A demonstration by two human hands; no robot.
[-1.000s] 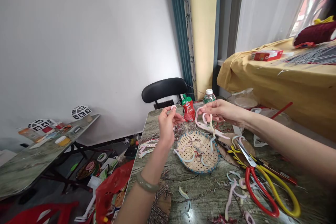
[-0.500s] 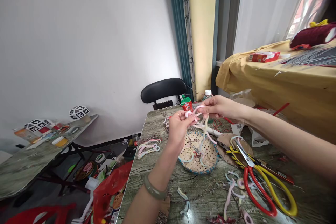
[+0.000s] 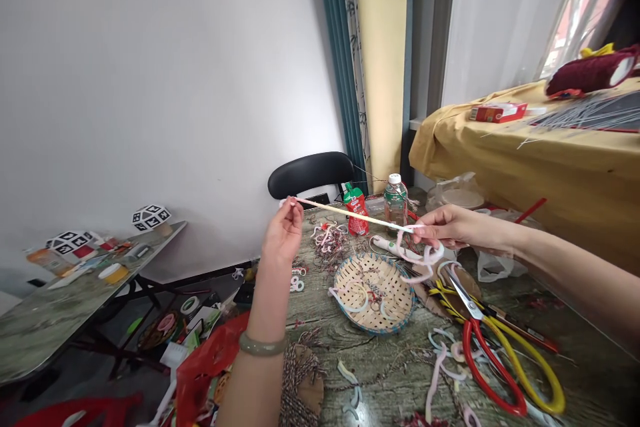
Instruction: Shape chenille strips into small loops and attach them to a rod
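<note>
A pastel strand of yarn (image 3: 353, 213), pink to pale yellow, is stretched in a straight line between my two hands above the table. My left hand (image 3: 285, 230), with a green bangle on its wrist, pinches one end. The other end is in the closed fingers of my right hand (image 3: 440, 225), and loose pinkish loops of yarn hang below it. Under the strand sits a round woven basket (image 3: 345, 310) with a few pastel yarn pieces inside. Scissors (image 3: 477, 320) with red and yellow handles lie right of the basket.
Behind the basket stand a bottle (image 3: 395, 197) and a red pouch with green top (image 3: 356, 207). Speckled cord is wound on cardboard (image 3: 305, 387) at the front. A black chair (image 3: 310, 173) is beyond the table; a yellow-covered table (image 3: 550, 157) stands right.
My hands have moved apart, left hand leftward, right hand rightward and slightly down. The yarn that was bunched between them is now pulled out straight.
</note>
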